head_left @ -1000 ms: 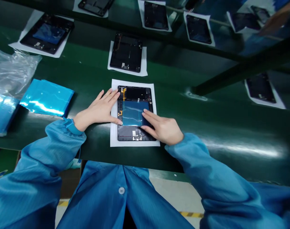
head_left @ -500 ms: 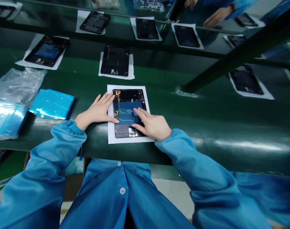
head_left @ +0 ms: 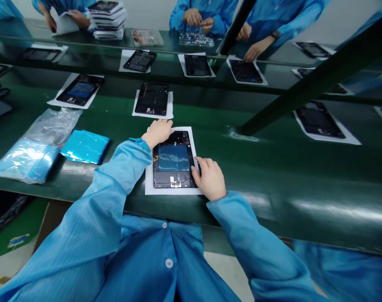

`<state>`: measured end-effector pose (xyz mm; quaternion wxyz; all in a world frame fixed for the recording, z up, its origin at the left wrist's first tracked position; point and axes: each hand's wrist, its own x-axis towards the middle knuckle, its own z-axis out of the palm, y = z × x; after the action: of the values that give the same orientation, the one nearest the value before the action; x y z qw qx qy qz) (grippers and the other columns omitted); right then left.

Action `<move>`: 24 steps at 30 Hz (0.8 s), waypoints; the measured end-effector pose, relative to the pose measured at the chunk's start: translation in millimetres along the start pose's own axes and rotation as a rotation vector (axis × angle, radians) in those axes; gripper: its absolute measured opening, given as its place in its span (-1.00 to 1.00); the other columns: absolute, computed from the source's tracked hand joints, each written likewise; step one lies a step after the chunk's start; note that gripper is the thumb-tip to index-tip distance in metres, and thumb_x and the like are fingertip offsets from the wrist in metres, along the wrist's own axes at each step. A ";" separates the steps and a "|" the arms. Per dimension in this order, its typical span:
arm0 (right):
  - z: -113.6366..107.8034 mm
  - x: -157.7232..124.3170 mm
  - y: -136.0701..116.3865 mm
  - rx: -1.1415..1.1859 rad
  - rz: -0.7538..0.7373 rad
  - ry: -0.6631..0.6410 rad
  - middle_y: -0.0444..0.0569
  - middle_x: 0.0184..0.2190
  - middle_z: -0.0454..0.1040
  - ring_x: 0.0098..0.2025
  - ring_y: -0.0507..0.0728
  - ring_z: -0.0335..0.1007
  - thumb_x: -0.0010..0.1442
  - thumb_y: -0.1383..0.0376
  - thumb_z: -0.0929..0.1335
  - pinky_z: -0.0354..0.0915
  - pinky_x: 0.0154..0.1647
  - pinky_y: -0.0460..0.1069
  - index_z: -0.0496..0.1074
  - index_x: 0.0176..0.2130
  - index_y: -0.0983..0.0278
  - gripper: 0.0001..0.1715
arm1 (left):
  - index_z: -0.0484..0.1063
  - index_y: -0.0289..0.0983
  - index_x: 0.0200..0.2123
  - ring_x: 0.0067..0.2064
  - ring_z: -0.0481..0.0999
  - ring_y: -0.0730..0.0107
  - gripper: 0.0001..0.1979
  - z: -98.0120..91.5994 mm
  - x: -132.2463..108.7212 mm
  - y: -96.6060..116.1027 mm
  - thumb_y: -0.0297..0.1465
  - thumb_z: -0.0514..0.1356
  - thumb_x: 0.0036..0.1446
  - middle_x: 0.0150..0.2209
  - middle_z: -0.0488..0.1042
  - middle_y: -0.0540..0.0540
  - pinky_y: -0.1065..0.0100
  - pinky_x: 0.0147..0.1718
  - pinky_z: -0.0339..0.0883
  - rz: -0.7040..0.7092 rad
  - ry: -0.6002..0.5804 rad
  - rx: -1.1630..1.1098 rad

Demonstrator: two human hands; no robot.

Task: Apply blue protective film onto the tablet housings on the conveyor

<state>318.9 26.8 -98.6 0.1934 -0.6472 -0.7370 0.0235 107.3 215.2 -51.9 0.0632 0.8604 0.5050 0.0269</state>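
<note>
open black tablet shell (head_left: pixel 173 161), blue-filmed centre

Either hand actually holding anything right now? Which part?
Nothing is lifted. The left hand rests on the top-left corner of the open tablet; the right hand presses its right edge, steadying it on the white sheet.

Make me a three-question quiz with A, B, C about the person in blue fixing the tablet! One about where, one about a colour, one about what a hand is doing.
1. Where does the open tablet lie?
A. on a white sheet
B. inside a plastic bag
C. on a stack of tablets

2. What colour is the film stuck inside it?
A. red
B. blue
C. yellow

3. What is the left hand doing?
A. lifted in the air
B. holding a screwdriver
C. resting on the tablet's far end

Answers: 1 A, the white sheet shows around the tablet. 2 B, the panel is blue. 3 C, it rests there, while the right hand touches the right edge.
</note>
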 end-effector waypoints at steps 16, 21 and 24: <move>-4.5 65.8 29.2 0.491 0.168 -0.211 -0.07 -0.50 0.46 -0.41 0.14 0.37 0.38 -0.19 0.21 0.28 -0.34 0.02 0.46 -0.39 0.21 -0.37 | 0.47 -0.22 0.05 0.08 0.55 0.16 -0.76 -28.3 21.5 -62.2 -0.27 0.07 0.52 0.06 0.54 -0.20 0.20 0.11 0.38 -0.106 0.359 -0.236; 6.1 149.6 73.6 0.384 0.311 -0.026 -0.02 -0.48 0.42 -0.37 0.17 0.33 0.39 -0.07 0.23 0.27 -0.27 0.06 0.41 -0.39 0.21 -0.49 | 0.40 -0.38 0.16 0.24 0.48 -0.16 -0.62 -19.4 43.3 -129.4 -0.25 0.12 0.44 0.17 0.47 -0.50 -0.06 0.20 0.36 -0.534 0.412 -0.268; 8.6 205.8 112.0 0.310 0.408 0.062 -0.03 -0.51 0.37 -0.34 0.18 0.33 0.42 0.04 0.23 0.31 -0.19 0.10 0.40 -0.42 0.23 -0.52 | 0.40 -0.50 0.14 0.32 0.36 -0.45 -0.54 -9.6 43.8 -158.3 -0.24 0.20 0.34 0.23 0.38 -0.70 -0.31 0.23 0.26 -0.713 0.396 -0.227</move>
<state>404.1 244.8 -86.1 0.3042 -0.7455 -0.5724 0.1549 -9.5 330.5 -64.7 0.0648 0.5978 0.7671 0.2235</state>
